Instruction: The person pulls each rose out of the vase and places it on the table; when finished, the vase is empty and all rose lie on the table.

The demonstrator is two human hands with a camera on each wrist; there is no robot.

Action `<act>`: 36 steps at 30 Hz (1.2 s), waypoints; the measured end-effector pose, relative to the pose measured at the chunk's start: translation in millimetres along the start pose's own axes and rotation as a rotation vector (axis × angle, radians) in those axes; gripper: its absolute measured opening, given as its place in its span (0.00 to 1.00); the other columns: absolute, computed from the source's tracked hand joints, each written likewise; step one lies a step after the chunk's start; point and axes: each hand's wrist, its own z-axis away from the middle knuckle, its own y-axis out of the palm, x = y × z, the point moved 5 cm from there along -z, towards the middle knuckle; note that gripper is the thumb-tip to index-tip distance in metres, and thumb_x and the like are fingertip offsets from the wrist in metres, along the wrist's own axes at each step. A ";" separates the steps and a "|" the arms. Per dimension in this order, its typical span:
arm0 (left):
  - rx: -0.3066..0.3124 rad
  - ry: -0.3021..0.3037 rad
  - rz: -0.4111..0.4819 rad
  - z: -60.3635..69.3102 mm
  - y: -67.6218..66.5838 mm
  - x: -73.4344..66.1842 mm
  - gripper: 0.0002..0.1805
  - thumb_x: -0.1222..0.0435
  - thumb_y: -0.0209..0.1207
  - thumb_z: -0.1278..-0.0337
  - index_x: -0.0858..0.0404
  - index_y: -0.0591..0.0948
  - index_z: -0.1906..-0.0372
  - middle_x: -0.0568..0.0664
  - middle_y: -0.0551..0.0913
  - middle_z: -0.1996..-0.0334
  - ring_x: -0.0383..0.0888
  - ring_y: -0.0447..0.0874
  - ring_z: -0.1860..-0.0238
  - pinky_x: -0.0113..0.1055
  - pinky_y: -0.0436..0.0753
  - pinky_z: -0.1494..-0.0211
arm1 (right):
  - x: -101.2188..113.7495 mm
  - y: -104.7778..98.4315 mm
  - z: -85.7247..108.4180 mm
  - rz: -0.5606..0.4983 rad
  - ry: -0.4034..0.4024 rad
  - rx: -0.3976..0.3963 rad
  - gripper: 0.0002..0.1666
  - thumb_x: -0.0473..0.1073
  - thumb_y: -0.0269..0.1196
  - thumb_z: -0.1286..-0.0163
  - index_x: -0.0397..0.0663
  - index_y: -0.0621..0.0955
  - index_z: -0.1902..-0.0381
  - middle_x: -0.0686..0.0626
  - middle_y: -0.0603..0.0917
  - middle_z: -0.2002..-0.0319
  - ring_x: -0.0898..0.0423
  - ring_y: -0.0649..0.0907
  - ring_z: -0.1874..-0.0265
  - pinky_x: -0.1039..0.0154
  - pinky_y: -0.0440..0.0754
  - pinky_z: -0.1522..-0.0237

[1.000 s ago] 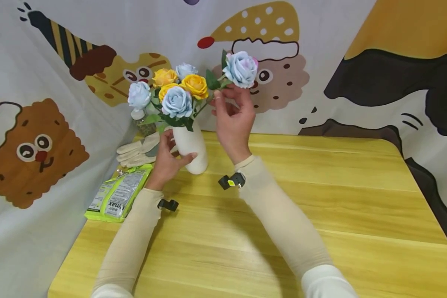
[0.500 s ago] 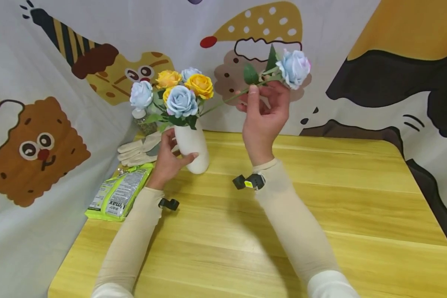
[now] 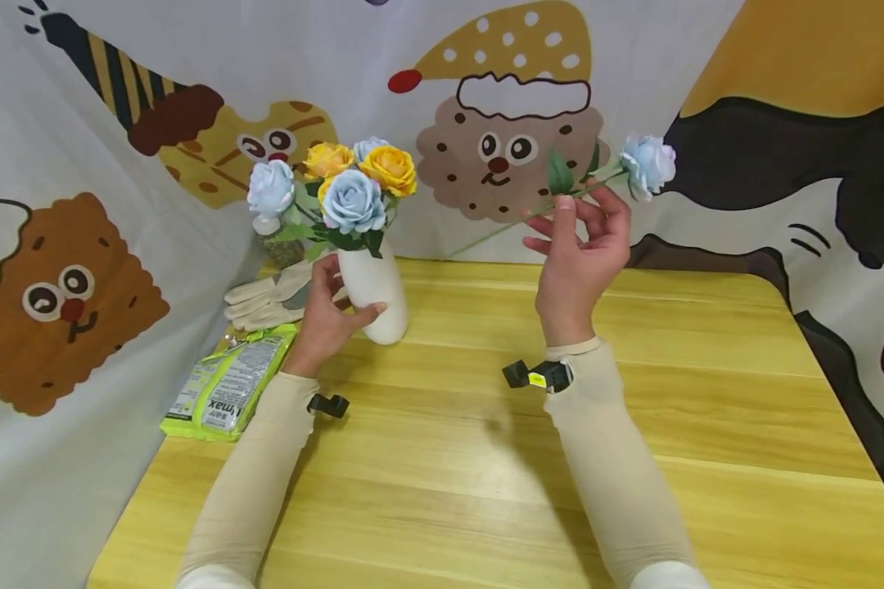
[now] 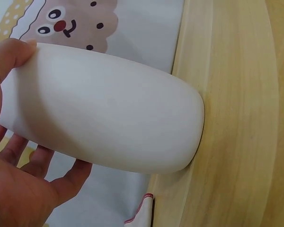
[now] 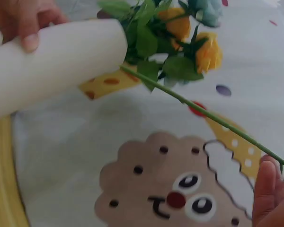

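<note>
My left hand (image 3: 326, 319) grips the side of a white vase (image 3: 374, 290) standing on the table. In the left wrist view, fingers and thumb lie on opposite sides of the vase (image 4: 113, 109). Blue and yellow roses (image 3: 352, 201) fill its mouth. Up and to the right, my right hand (image 3: 585, 258) pinches the leafy stem of a single blue rose (image 3: 648, 166), bloom pointing right. Its bare stem slants down-left, ending right of the vase in the head view. In the right wrist view, the stem (image 5: 208, 113) visually meets the vase's rim.
Left of the vase lie a pale glove (image 3: 258, 304) and a green and grey packet (image 3: 224, 384). A small capped bottle (image 3: 280, 245) stands behind the glove. A printed cloth (image 3: 339, 49) hangs beyond the wooden table (image 3: 449, 458).
My right hand has moved to the right with the blue rose, and its stem has come away from the bouquet. The left hand has stayed on the vase.
</note>
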 end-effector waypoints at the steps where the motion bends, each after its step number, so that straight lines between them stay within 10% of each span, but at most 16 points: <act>1: 0.002 0.003 0.004 -0.1 0.6 -1.0 0.51 0.67 0.78 0.47 0.56 0.59 0.23 0.53 0.66 0.28 0.54 0.73 0.30 0.63 0.76 0.31 | -1.9 -4.8 0.1 0.004 0.024 -0.001 0.15 0.35 0.69 0.27 0.43 0.79 0.45 0.42 0.87 0.62 0.49 0.91 0.75 0.61 0.90 0.75; 18: 0.013 -0.011 0.020 -0.9 2.8 1.0 0.51 0.68 0.78 0.47 0.56 0.58 0.24 0.53 0.65 0.27 0.53 0.72 0.30 0.62 0.77 0.31 | -66.0 -34.4 45.7 0.252 0.450 0.327 0.15 0.31 0.67 0.28 0.41 0.81 0.45 0.52 0.89 0.69 0.58 0.89 0.80 0.62 0.90 0.74; 36: -0.004 -0.019 0.010 0.9 -1.8 3.0 0.50 0.67 0.79 0.48 0.55 0.60 0.25 0.53 0.67 0.29 0.53 0.73 0.31 0.62 0.76 0.31 | -120.8 -31.7 116.0 0.477 0.714 0.656 0.19 0.32 0.66 0.28 0.38 0.80 0.41 0.40 0.84 0.59 0.52 0.90 0.77 0.56 0.92 0.70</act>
